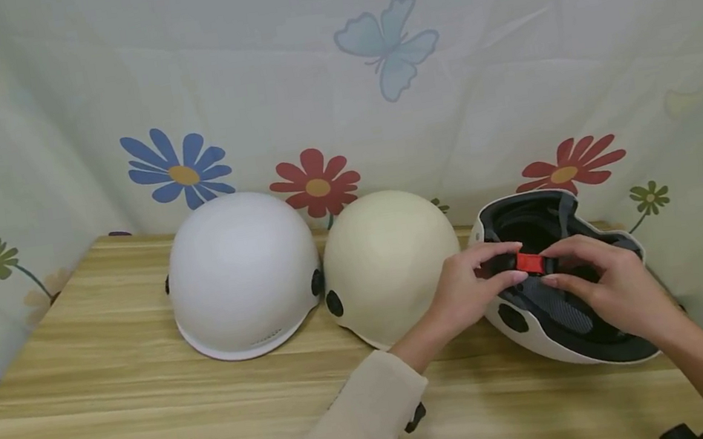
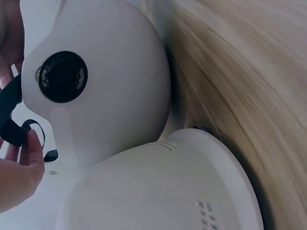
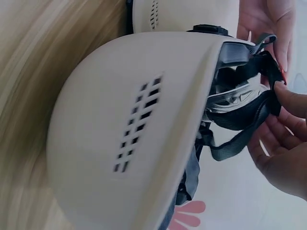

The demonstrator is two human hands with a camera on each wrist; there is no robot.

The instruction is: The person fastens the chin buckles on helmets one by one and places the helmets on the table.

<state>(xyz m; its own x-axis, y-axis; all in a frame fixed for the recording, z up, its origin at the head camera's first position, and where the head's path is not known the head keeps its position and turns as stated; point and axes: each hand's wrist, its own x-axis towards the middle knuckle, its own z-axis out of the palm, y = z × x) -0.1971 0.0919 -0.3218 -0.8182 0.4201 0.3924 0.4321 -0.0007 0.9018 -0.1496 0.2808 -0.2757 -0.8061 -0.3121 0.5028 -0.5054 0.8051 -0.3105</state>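
An upturned cream helmet [image 1: 548, 349] lies at the right in the head view, its dark padded inside facing up. Above its opening, the left hand [image 1: 463, 290] pinches the left side of a red buckle [image 1: 529, 263] on the black chin strap. From the right, the right hand [image 1: 623, 282] pinches the buckle's other end between thumb and fingers. The strap [image 3: 230, 146] hangs in a loop by the right hand [image 3: 283, 143] in the right wrist view. In the left wrist view the left hand [image 2: 21, 172] holds black webbing [image 2: 8, 103] beside the helmet shell [image 2: 124, 72].
A white helmet [image 1: 244, 272] and a cream helmet [image 1: 391, 259] stand dome-up side by side, left of the upturned one, on the wooden table [image 1: 151, 427]. Behind them hangs a pale curtain [image 1: 275, 58] printed with flowers and a butterfly.
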